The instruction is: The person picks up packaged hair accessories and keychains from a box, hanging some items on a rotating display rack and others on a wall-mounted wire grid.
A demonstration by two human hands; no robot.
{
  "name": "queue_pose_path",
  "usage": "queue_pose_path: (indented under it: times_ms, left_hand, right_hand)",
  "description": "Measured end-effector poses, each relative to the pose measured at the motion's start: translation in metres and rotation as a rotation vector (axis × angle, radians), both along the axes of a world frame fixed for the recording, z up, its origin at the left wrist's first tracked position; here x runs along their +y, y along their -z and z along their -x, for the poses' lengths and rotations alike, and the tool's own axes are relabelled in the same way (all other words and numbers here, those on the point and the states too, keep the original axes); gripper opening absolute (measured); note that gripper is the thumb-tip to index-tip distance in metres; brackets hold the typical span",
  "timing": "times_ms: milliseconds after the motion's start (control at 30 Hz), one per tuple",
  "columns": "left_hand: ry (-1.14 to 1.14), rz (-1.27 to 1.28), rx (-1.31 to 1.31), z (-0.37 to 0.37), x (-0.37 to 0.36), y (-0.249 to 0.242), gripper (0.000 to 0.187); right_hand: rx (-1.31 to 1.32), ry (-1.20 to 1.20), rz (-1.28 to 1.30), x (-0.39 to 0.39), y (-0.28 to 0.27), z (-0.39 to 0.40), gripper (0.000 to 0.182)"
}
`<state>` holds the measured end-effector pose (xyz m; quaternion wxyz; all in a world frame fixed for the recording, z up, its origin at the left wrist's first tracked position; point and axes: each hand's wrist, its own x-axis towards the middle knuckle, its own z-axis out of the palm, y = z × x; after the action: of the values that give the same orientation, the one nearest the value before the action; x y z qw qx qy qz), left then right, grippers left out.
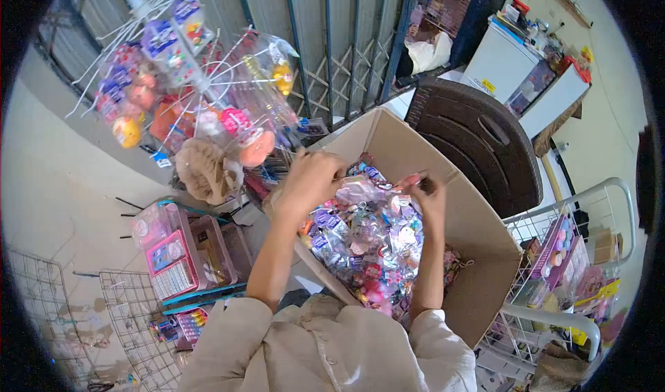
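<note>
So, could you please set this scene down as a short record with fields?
Box: open, cardboard
Contents: many small packets, some in clear plastic
Left grip: over the packets, hold unclear
Right grip: over the packets, fingertips close together, hold unclear
Chair: brown, beside the box
Rack: white, hung with goods, upper left of view

Past the right grip (429, 194), a brown chair (478, 146) — and farther off, a white cabinet (500, 63). A white wire rack (568, 318) stands to its right. Beyond the left grip (315, 177), a metal gate (327, 59).
</note>
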<state>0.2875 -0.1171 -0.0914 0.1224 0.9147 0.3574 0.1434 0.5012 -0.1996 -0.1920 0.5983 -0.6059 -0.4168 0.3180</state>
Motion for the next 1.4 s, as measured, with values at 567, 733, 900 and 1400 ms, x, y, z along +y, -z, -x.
queue_pose_path:
  times_ms: [567,733,900,1400]
  left_hand:
    - [-0.474,-0.179,-0.938,0.225,-0.170,-0.069,0.012]
    - [-0.714,-0.245,-0.801,0.291,-0.253,-0.061,0.012]
    - [-0.885,-0.185,-0.663,0.337,-0.327,-0.048,0.015]
    - [-1.538,-0.413,-0.681,0.379,-0.464,-0.018,0.012]
  right_hand:
    - [0.303,-0.727,-0.501,-0.011,-0.202,0.155,0.034]
    - [0.287,-0.992,-0.345,-0.011,-0.204,0.240,0.037]
    - [0.224,-1.339,-0.244,-0.020,-0.208,0.331,0.035]
    - [0.201,-1.995,-0.213,-0.073,-0.222,0.534,0.038]
